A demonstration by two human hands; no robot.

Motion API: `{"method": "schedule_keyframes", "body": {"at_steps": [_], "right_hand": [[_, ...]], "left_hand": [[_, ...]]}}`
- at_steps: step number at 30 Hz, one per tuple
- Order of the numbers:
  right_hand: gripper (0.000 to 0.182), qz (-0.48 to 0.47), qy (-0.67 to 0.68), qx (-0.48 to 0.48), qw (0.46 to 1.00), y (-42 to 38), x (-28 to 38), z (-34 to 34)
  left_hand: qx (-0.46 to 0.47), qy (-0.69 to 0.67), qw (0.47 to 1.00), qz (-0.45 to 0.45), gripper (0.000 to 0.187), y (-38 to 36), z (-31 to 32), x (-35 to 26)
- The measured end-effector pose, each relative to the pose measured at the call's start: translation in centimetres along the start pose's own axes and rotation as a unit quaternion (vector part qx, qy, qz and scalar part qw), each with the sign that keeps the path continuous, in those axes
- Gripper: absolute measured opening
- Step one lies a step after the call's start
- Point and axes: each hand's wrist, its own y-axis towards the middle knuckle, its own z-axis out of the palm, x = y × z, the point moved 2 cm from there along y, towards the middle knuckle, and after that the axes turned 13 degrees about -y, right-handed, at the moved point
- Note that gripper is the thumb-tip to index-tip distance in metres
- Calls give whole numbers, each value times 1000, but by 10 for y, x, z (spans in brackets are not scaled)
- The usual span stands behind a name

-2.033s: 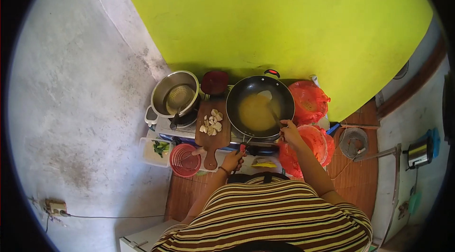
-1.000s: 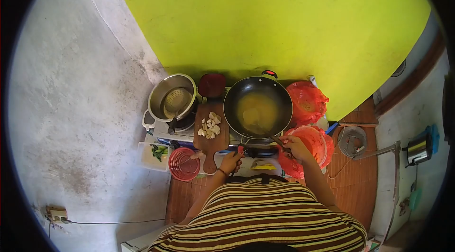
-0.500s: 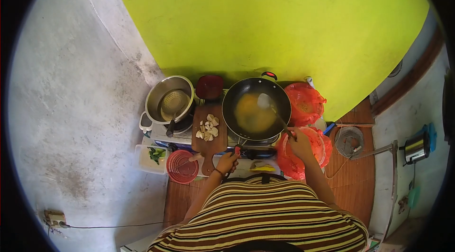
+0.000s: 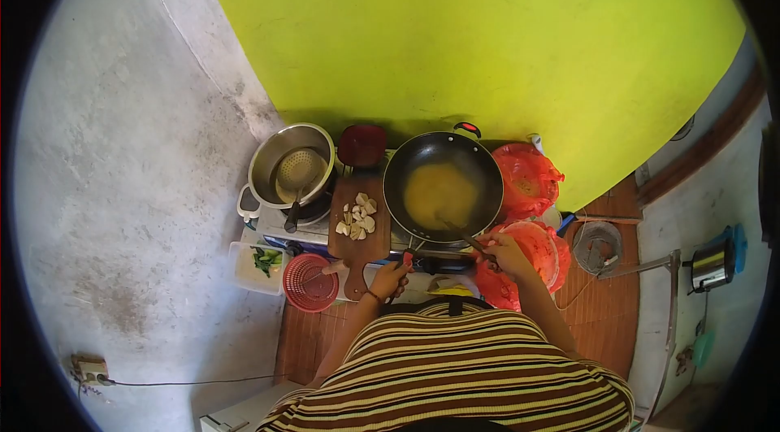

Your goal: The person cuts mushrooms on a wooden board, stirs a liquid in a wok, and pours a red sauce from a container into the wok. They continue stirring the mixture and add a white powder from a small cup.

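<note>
With the wok (image 4: 422,157) on the stove (image 4: 315,234), your left hand (image 4: 390,279) clamps its handle (image 4: 408,257), your right hand (image 4: 505,256) a spatula (image 4: 466,238) dipped in yellowish liquid (image 4: 441,195). You appear to be stirring; the next stroke likely calls for a steady wok.

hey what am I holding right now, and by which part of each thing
Your right hand holds the spatula by its handle; your left hand grips the wok by its long handle.

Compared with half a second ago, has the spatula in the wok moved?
Yes: judged against the wok, the spatula has shifted toward the near side.
</note>
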Motion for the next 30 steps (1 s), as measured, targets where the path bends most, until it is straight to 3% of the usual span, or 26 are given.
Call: {"method": "schedule_keyframes", "body": {"at_steps": [3,9,15,18,21,24,30], "right_hand": [[27,-13,8,19,1000,1,0,4],[30,-62,-58,-46,995,1,16,-1],[37,-222,-258,-214,915,40,-3,-32],[36,-217,-310,-263,887,33,17,-33],[36,-210,-340,-266,877,53,8,-38],[36,-186,-323,-223,901,63,6,-31],[34,-39,-129,-52,990,69,8,-8]], "left_hand": [[-6,7,1000,3,29,-1,0,0],[-11,13,1000,7,28,0,2,0],[-7,6,1000,20,29,-3,3,-2],[-11,10,1000,12,30,-3,3,-2],[-19,14,1000,3,30,-3,5,-3],[-17,12,1000,3,30,-3,4,-1],[-18,10,1000,8,30,-4,5,-2]]}}
